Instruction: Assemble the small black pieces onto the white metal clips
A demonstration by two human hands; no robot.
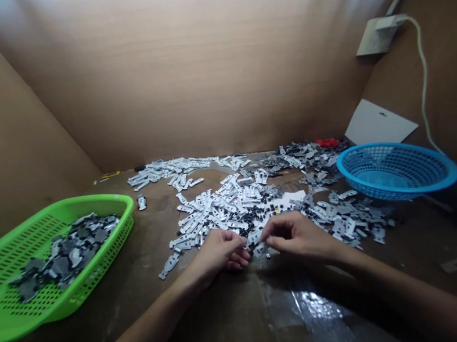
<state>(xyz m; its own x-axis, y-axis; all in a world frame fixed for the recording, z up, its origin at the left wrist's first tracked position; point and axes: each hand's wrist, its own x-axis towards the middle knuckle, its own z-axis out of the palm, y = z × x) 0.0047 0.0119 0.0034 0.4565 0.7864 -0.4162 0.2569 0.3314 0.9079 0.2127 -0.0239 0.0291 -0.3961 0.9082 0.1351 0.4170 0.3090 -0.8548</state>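
Just between both hands' fingers (238,244), one small metal piece (254,238)

You're working in dim, warm light, with the brightest wash high on the wall (186,31). A white glare shines on the worktop (318,305) just below your right hand (297,236). Shadow darkens the lower corners, the wide lens bows the edges, and small details look soft.
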